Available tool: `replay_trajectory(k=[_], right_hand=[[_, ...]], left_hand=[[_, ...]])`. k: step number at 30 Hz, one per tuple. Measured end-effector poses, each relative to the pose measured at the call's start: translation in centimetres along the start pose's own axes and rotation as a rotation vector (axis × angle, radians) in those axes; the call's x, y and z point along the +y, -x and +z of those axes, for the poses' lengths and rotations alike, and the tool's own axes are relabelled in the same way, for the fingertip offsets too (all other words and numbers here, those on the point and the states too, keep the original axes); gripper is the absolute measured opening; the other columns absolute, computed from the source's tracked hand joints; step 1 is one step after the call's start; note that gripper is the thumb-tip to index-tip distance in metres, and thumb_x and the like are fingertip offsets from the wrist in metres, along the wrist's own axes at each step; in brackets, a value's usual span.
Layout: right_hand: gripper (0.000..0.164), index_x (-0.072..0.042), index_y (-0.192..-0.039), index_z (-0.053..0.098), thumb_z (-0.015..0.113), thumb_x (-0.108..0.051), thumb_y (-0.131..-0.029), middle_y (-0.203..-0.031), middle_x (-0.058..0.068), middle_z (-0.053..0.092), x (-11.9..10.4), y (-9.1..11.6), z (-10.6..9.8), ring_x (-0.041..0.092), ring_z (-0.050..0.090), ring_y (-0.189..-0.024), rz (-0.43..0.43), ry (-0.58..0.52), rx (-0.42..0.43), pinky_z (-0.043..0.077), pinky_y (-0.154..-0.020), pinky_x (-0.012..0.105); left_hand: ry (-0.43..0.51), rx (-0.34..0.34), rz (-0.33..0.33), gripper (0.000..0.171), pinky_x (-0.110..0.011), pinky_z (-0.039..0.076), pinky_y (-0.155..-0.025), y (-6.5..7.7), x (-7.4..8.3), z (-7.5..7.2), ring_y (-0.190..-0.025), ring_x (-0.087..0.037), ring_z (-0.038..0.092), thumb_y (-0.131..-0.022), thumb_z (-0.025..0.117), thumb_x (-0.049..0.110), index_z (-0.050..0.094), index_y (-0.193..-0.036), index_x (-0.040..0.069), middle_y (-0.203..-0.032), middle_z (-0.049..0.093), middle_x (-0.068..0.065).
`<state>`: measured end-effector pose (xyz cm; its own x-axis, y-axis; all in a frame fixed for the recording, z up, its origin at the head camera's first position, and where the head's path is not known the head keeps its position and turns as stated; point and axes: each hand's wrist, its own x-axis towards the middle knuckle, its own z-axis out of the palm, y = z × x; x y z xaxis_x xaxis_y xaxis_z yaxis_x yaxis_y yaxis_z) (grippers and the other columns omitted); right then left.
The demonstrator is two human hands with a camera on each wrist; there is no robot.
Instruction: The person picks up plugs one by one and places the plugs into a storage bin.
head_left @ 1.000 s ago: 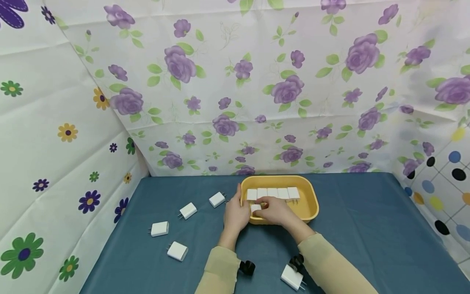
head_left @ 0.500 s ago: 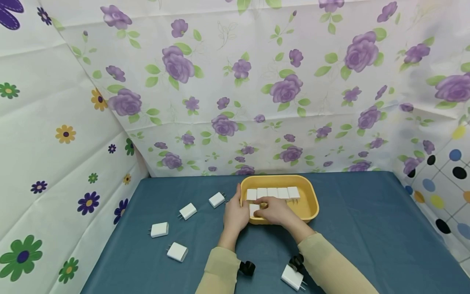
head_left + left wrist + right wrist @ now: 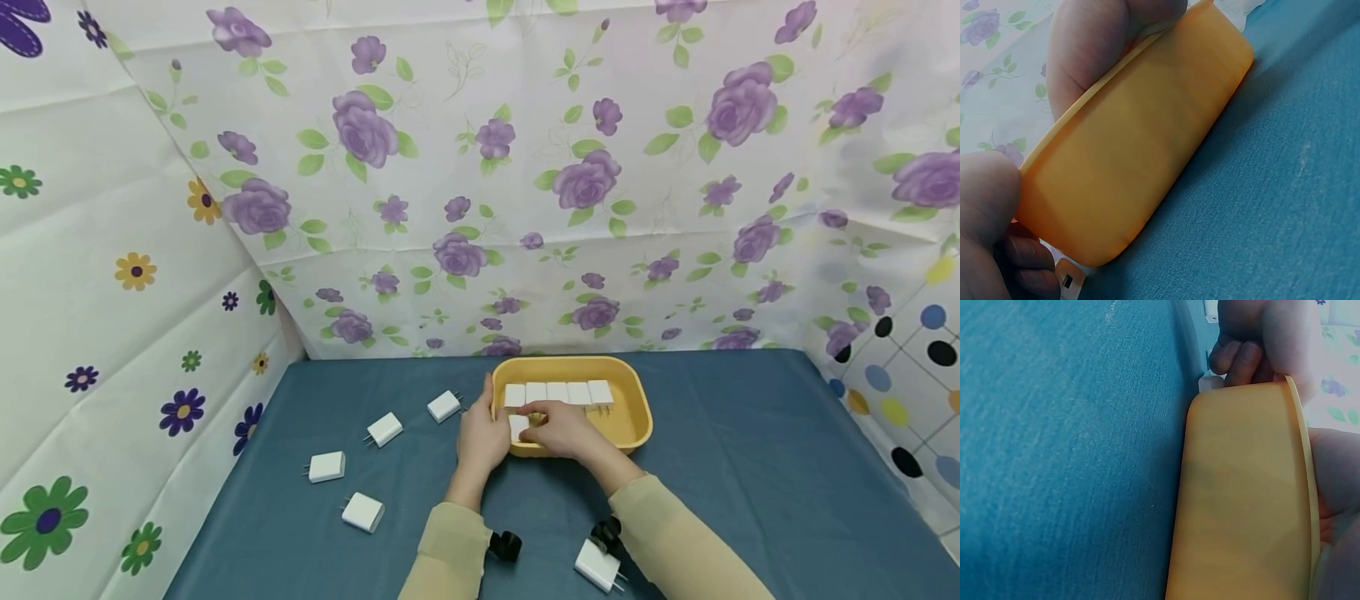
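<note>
A yellow plastic tray (image 3: 634,417) stands near the back of the table, with several white chargers (image 3: 557,393) in a row along its far side. My left hand (image 3: 482,435) grips its left end, thumb at the rim and fingers curled outside the wall, as the left wrist view shows. Reaching in over the front rim, my right hand (image 3: 564,430) pinches a white charger (image 3: 518,428) in the tray's front left corner. In the right wrist view the tray's front wall (image 3: 1244,487) hides that charger, and part of the right hand shows beyond the rim.
Left of the tray lie loose chargers (image 3: 384,430) on the blue tablecloth (image 3: 750,492), prongs pointing various ways. Another charger (image 3: 597,567) lies at the front by the right sleeve (image 3: 675,533). Flowered sheets (image 3: 480,167) hang behind and at the sides.
The charger under my right hand has shifted slightly left, toward the tray's left wall. My left hand and the tray have stayed in place.
</note>
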<state>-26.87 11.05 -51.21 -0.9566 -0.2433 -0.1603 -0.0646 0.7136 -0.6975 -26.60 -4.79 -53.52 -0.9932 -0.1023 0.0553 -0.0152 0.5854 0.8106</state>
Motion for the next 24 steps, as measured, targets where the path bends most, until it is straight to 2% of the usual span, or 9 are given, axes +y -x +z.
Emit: replay_trajectory(k=[3, 10, 14, 17, 20, 21, 22, 23, 24], right_hand=[[0.040, -0.024, -0.126, 0.070, 0.075, -0.030, -0.087, -0.112, 0.007, 0.070, 0.06, 0.05, -0.04, 0.018, 0.062, -0.078, -0.006, -0.012, -0.003, 0.048, -0.061, 0.034], [0.040, -0.023, -0.126, 0.070, 0.075, -0.029, -0.087, -0.110, 0.008, 0.069, -0.02, 0.22, -0.19, 0.018, 0.061, -0.076, -0.029, -0.034, -0.004, 0.048, -0.061, 0.034], [0.040, -0.022, -0.126, 0.070, 0.075, -0.028, -0.087, -0.108, 0.007, 0.069, -0.05, 0.26, -0.14, 0.018, 0.060, -0.072, -0.029, -0.038, 0.001, 0.047, -0.059, 0.034], [0.039, -0.022, -0.126, 0.070, 0.074, -0.029, -0.087, -0.108, 0.006, 0.069, -0.05, 0.25, -0.08, 0.019, 0.059, -0.072, -0.022, -0.035, 0.007, 0.046, -0.059, 0.034], [0.040, -0.022, -0.125, 0.070, 0.075, -0.030, -0.087, -0.109, 0.006, 0.069, -0.08, 0.24, -0.06, 0.019, 0.059, -0.073, -0.008, -0.032, 0.012, 0.046, -0.059, 0.034], [0.040, -0.022, -0.125, 0.069, 0.075, -0.031, -0.087, -0.110, 0.007, 0.069, -0.10, 0.24, -0.07, 0.018, 0.059, -0.074, -0.005, -0.029, 0.013, 0.046, -0.060, 0.034], [0.040, -0.022, -0.125, 0.069, 0.075, -0.031, -0.087, -0.110, 0.007, 0.069, -0.13, 0.25, -0.07, 0.018, 0.060, -0.075, -0.002, -0.028, 0.014, 0.046, -0.060, 0.034], [0.040, -0.021, -0.125, 0.069, 0.075, -0.032, -0.087, -0.110, 0.006, 0.069, -0.17, 0.27, -0.09, 0.018, 0.060, -0.075, 0.000, -0.027, 0.015, 0.046, -0.061, 0.034], [0.040, -0.021, -0.125, 0.069, 0.075, -0.032, -0.087, -0.110, 0.007, 0.069, -0.21, 0.28, -0.11, 0.019, 0.060, -0.075, 0.004, -0.025, 0.015, 0.047, -0.061, 0.035]], left_hand=[[-0.001, 0.002, 0.002, 0.065, -0.034, 0.029, -0.045, -0.04, 0.01, 0.08, -0.045, -0.018, 0.041, -0.098, 0.052, 0.018, 0.028, -0.158, 0.022, -0.071, 0.058, -0.007], [0.000, 0.003, 0.007, 0.065, -0.034, 0.026, -0.043, -0.07, 0.01, 0.17, -0.042, -0.019, 0.037, -0.099, 0.052, 0.018, 0.028, -0.159, 0.020, -0.062, 0.052, -0.004], [0.006, 0.006, 0.004, 0.064, -0.034, 0.027, -0.043, -0.06, -0.01, 0.19, -0.043, -0.019, 0.038, -0.098, 0.052, 0.018, 0.030, -0.158, 0.018, -0.064, 0.053, -0.005], [0.004, 0.015, 0.002, 0.064, -0.034, 0.031, -0.045, -0.06, -0.01, 0.22, -0.052, -0.019, 0.050, -0.098, 0.053, 0.018, 0.031, -0.158, 0.018, -0.080, 0.066, -0.011], [0.000, 0.013, 0.002, 0.064, -0.034, 0.032, -0.046, -0.06, 0.00, 0.20, -0.055, -0.024, 0.053, -0.098, 0.053, 0.018, 0.031, -0.158, 0.019, -0.085, 0.068, -0.014], [-0.006, 0.020, 0.004, 0.063, -0.034, 0.034, -0.047, -0.06, 0.03, 0.18, -0.061, -0.023, 0.058, -0.098, 0.053, 0.018, 0.032, -0.158, 0.019, -0.094, 0.070, -0.014], [-0.006, 0.017, 0.003, 0.063, -0.034, 0.033, -0.046, -0.05, 0.04, 0.16, -0.057, -0.025, 0.056, -0.098, 0.053, 0.018, 0.031, -0.158, 0.019, -0.086, 0.068, -0.013], [-0.004, 0.016, 0.001, 0.063, -0.033, 0.033, -0.046, -0.05, 0.08, 0.15, -0.057, -0.026, 0.056, -0.098, 0.053, 0.018, 0.031, -0.158, 0.019, -0.086, 0.068, -0.013], [0.000, 0.012, -0.002, 0.063, -0.034, 0.031, -0.045, -0.03, 0.12, 0.13, -0.052, -0.026, 0.052, -0.098, 0.053, 0.018, 0.031, -0.158, 0.019, -0.078, 0.064, -0.012]])
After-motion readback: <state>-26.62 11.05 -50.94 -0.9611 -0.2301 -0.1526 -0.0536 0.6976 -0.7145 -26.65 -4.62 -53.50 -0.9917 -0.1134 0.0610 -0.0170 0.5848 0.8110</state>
